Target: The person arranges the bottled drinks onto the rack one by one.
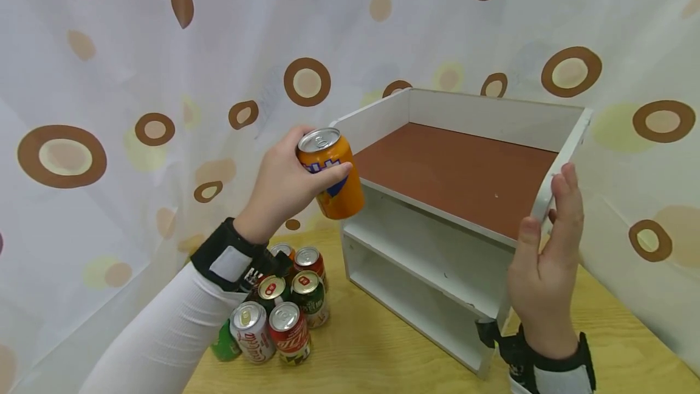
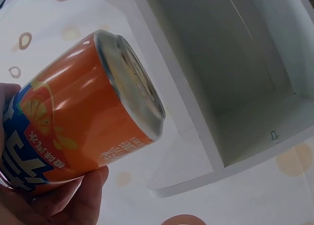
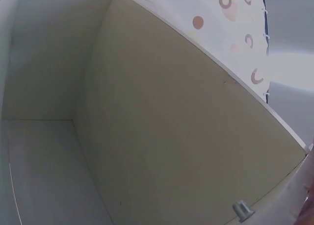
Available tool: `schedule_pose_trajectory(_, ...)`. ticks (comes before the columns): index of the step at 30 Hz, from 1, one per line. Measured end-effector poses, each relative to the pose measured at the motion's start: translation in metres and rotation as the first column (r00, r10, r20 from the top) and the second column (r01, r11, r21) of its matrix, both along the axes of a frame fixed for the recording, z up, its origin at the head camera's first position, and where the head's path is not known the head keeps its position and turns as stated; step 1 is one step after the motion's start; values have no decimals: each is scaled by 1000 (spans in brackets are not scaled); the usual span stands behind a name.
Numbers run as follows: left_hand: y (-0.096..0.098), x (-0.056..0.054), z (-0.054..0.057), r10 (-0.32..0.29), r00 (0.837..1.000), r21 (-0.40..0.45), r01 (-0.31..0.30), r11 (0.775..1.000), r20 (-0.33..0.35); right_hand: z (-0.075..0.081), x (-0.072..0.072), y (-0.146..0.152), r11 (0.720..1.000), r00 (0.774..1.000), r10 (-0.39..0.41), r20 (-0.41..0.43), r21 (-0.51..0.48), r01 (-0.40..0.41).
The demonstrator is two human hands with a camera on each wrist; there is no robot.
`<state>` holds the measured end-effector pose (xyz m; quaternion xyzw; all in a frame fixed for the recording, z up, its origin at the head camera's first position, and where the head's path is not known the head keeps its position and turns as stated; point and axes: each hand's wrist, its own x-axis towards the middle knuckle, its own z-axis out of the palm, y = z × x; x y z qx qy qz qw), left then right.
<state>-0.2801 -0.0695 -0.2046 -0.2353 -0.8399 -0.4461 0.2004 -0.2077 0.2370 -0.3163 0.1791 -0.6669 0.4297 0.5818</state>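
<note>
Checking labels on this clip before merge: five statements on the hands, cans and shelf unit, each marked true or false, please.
1. The left grip holds an orange can. True.
2. The right grip is at the right side of the white shelf unit. True.
3. The orange can stands on the shelf unit. False: it is held in the air.
4. Grouped cans are on the wooden table. True.
5. The shelf unit's top board is blue. False: it is brown.

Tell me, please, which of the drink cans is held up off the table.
The orange soda can gripped in the left hand; the other visible cans are grouped lower down on the wooden table.
</note>
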Motion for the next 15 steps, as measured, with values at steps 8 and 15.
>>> schedule_pose_trajectory(8, 14, -15, 11, -15, 999, -16, 15, 1000, 33, 0, 1, 2, 1000, 1000, 12, 8, 10, -12)
schedule_pose_trajectory(15, 31, -24, 14, -24, 997, -33, 27, 999, 73, -1, 1, 3, 1000, 1000, -5, 7, 14, 5)
